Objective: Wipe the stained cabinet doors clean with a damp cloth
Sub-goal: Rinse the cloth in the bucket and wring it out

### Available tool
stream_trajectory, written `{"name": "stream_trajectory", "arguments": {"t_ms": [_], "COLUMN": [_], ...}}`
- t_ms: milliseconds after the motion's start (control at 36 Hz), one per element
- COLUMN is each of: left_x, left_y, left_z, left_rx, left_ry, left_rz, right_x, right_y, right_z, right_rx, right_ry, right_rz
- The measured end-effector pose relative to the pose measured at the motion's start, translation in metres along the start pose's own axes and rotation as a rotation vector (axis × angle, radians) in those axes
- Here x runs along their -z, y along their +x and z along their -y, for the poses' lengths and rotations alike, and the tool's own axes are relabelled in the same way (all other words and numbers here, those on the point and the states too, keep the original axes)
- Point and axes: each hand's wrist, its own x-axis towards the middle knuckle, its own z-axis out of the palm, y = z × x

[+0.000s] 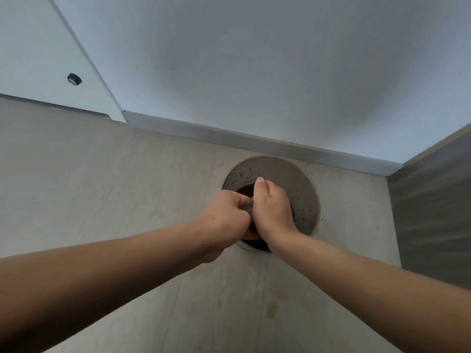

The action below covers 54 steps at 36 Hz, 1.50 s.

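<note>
left grip (226,215): fingers curled tight round one end of the cloth (249,209), knuckles up.
right grip (272,210): clenched on the other end, thumbnail showing on top, pressed against the left grip.
cloth: small grey wad, mostly hidden between both hands, held over the bowl (305,184).
bowl: round metal, dark-speckled inside, dark liquid in it, on the floor (102,187) just beside the plinth strip (254,145).
cabinet door (254,72): white, upright behind the bowl, apart from the cloth.
knob (74,79): dark, round, on the white panel further left.
floor: pale wood-look, blotchy marks.
</note>
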Motion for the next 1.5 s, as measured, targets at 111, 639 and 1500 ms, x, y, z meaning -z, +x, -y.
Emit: {"name": "stream_trajectory", "arguments": {"t_ms": [111,639,1500], "left_x": [0.001,0.004,0.011], "left_y": [0.001,0.004,-0.01], "left_z": [-0.004,-0.007,-0.01], "left_rx": [0.003,0.069,-0.243], "left_ry": [0.003,0.227,0.281], "left_rz": [-0.019,-0.035,0.133], "right_x": [0.002,-0.003,0.016], "right_y": [0.009,0.039,0.032], "right_z": [-0.001,-0.012,-0.012], "right_rx": [0.025,-0.326,-0.229], "right_ry": [-0.027,0.133,0.235], "right_rz": [-0.033,0.087,0.068]}}
